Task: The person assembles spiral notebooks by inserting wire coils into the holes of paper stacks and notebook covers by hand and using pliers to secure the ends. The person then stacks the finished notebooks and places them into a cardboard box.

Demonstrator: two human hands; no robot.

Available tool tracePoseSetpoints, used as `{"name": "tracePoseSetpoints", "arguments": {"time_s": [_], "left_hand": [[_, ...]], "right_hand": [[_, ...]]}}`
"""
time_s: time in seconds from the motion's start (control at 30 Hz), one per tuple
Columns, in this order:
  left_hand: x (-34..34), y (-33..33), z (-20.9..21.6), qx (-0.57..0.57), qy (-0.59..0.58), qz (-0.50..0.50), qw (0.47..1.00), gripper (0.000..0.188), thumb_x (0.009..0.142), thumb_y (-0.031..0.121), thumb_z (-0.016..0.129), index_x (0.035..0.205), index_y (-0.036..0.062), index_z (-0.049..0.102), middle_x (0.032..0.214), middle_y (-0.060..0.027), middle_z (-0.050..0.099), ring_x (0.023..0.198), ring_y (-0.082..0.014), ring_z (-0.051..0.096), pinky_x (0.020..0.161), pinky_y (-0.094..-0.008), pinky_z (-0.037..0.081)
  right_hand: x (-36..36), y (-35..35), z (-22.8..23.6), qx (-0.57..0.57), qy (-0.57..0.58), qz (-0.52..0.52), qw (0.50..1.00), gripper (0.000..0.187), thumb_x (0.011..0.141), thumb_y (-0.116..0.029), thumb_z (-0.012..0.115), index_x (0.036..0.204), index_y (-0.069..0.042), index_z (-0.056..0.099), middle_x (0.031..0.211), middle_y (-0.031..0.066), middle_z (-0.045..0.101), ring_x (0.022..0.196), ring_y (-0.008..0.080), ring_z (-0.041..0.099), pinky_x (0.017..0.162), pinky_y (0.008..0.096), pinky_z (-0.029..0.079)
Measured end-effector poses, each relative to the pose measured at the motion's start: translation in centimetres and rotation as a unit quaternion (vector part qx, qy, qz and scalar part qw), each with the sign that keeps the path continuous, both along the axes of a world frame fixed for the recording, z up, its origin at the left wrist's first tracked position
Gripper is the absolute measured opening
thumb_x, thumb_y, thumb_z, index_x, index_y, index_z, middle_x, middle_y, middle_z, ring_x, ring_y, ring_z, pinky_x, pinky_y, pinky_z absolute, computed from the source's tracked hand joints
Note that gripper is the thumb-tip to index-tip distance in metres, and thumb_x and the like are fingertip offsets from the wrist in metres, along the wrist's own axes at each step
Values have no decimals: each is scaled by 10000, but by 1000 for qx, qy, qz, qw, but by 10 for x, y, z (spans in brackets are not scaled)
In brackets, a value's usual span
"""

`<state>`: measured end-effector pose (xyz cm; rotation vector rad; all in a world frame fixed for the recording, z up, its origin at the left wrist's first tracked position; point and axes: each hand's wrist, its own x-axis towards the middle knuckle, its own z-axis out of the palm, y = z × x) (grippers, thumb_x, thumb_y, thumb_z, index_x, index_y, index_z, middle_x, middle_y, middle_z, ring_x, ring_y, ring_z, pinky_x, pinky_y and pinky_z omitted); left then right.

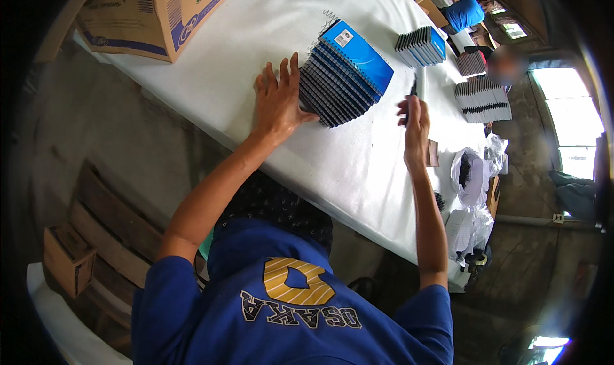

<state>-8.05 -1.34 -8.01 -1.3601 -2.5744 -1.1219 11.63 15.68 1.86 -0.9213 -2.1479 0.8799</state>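
Observation:
A tall stack of spiral-bound notebooks [339, 83] stands on the white-covered table, a blue cover on top and the wire coils along its near-left side. A loose wire end sticks out at the stack's far corner. My left hand [279, 103] is spread at the left of the stack, fingers apart, the thumb near its lower edge; it grips nothing. To the right of the stack, my right hand [417, 128] is closed around a slim dark tool [413, 88] pointing away from me. The tool's exact kind is too small to tell.
A large cardboard box [144, 19] stands at the far left. More notebook stacks [421, 46] [483, 99] line the right side, where another person [505, 64] is. Plastic bags [470, 173] and a small brown piece [433, 154] lie at the right. A wooden bench [109, 230] is lower left.

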Motion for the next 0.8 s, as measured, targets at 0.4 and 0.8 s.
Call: {"name": "tracePoseSetpoints", "arguments": {"time_s": [0.4,0.8], "left_hand": [[4,7,7,0,-5,14,1000,1304,543,476,877,1499,39,105,1507,-254,260,1362,-519,236,1080,-632,230],[3,5,-5,10,16,22,1000,1261,546,497,864,1483,24,164,1446,-248,361,1342,-494,298,1100,-570,248]], "right_hand": [[-27,14,-47,-357,109,92,923,542,994,-486,388,1088,16,572,1023,168,651,1001,235,616,871,427,498],[5,-80,68,475,-258,181,822,396,731,-219,780,1104,-118,691,1050,89,600,1058,214,557,885,384,411]]}}
